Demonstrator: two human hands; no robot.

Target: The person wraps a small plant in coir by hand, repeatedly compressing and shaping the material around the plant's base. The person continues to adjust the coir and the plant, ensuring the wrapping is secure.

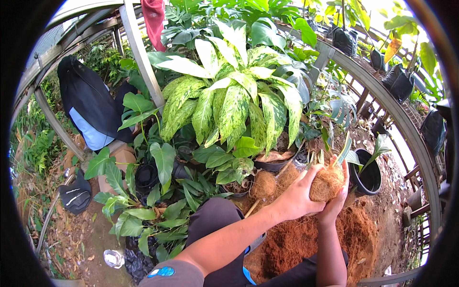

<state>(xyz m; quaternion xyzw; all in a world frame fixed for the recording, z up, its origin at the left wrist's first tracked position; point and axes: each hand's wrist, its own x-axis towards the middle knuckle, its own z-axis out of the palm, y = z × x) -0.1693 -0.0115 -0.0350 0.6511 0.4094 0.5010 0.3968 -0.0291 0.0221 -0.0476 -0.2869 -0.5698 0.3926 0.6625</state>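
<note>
From where I stand, the work looks well along at the ball point(327, 183): the fibre is already packed into a rounded lump, and short pale stems point(321, 157) and a leaf point(344, 149) show at its top, toward twelve o'clock. I'd judge the shaping mostly done, though loose strands roughen its surface and it isn't set down anywhere; whether anything ties it, I can't tell. Taking the ball as the middle of the clock, a second lump point(263, 185) lies at nine, resting on the ground by itself, with a stick point(252, 208) slanting just below it. A black pot point(370, 185) stands tilted at three, near the right fingers but not touched by them, and a small plant point(380, 152) shows at its mouth. Reddish soil point(291, 239) is heaped from five round to seven, loose and uncovered, and a big speckled plant point(229, 95) spreads its leaves between ten and eleven. As for the hands, both are closed round the ball: the left hand point(301, 191) grips it from about eight, thumb along the near upper side, while the right hand point(337, 205) cups it from four to five, fingers pointing up along its flank. So the ball lies between the palms, at two o'clock from the left and eleven from the right. How hard they squeeze, I can't make out.
</note>
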